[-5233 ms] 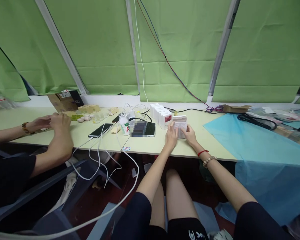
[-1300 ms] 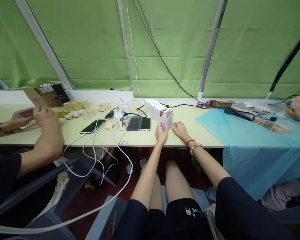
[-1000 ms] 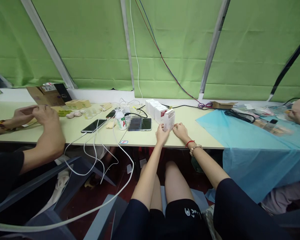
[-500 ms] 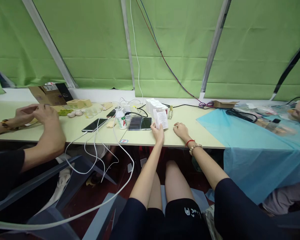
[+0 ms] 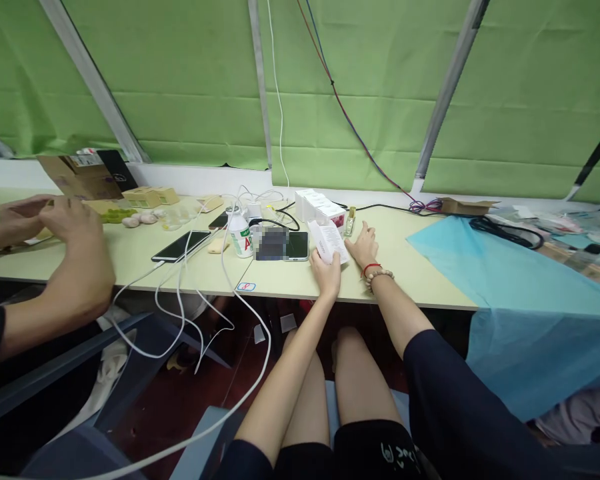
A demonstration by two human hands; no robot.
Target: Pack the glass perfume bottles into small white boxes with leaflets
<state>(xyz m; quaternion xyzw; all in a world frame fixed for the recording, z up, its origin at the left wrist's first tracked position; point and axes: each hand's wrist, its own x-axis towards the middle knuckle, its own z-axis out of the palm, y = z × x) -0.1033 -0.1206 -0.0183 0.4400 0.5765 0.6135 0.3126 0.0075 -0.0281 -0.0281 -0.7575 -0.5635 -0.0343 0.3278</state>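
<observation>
My left hand (image 5: 327,272) is closed around a small white printed box (image 5: 329,241), which it holds tilted above the table near the front edge. My right hand (image 5: 363,245) holds nothing; its fingers are apart, just in front and to the right of a small glass bottle (image 5: 350,222) with a gold-coloured top. Whether a fingertip touches that bottle I cannot tell. Behind the held box stands a row of similar white boxes (image 5: 317,205), partly hidden by it. A phone (image 5: 297,246) lies left of my left hand.
A white bottle with a green label (image 5: 240,233) and a tablet-like device (image 5: 183,246) are on the left, with white cables (image 5: 180,320) hanging over the table edge. Further left, another person's hands (image 5: 63,220) are at work. Light-blue sheeting (image 5: 480,267) covers the right side.
My right hand has moved forward to the small glass bottle and its fingers have spread. The white box in my left hand has tilted over. The camera view has shifted slightly.
</observation>
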